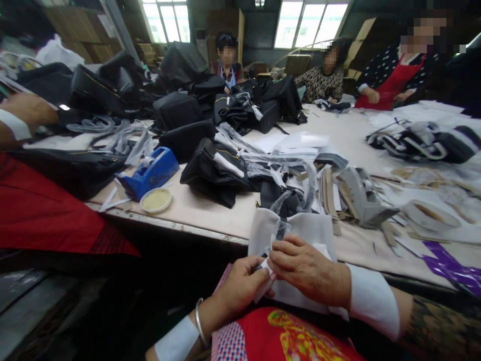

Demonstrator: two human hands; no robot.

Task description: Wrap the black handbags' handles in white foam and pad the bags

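From afar, I observed the left hand point(240, 281) and right hand point(311, 273), fingers closed on a white strip point(266, 264), before a white sheet point(315, 225) near the surface point(199, 215).

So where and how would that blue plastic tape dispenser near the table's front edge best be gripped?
Probably across the long sides of the blue plastic tape dispenser, from above: its body is long and narrow and its top is exposed, while a round yellowish disc sits close in front and a boxy black bag lies behind.
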